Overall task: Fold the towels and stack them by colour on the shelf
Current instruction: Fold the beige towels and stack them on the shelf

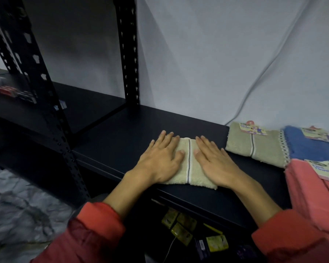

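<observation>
Towel (188,162) flat beneath both palms

Fuzzy terry-cloth beige towel (190,168) on matt black shelf (122,126).

A paper tag (253,129) lies on the folded beige towel with a grey stripe (254,147); its top line seems to read "Care Towel", with small print below too blurred to make out. To the right of that towel, the tag (320,135) on the blue towel (310,149) cannot be read. In front of the blue towel, the tag (325,170) on the pink towel (311,188) shows the same faint "Care Towel" wording.
</observation>
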A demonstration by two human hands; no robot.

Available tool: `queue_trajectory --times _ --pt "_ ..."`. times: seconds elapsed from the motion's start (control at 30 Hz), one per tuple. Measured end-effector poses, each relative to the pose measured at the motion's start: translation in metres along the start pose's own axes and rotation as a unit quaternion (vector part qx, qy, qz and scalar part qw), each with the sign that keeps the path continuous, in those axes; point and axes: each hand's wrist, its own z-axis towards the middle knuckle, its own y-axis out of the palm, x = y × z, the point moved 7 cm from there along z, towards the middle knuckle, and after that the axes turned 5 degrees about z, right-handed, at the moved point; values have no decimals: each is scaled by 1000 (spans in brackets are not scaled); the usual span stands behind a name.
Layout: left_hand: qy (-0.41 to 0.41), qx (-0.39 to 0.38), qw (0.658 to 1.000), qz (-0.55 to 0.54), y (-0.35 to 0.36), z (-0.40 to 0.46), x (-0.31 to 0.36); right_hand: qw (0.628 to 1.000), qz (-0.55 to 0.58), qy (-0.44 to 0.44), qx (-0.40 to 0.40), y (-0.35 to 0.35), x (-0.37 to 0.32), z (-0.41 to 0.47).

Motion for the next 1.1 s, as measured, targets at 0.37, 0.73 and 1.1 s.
queue_trajectory --times 0.37,0.73,1.1 --pt "150 82 984 45 -42 -48 40 987 83 -40 132 -17 19 -54" --pt "249 112 961 -41 -23 -84 51 976 107 -75 175 -21 26 -57" --pt "53 90 745 -659 -103 -61 32 883 453 -90 89 -37 14 -73"
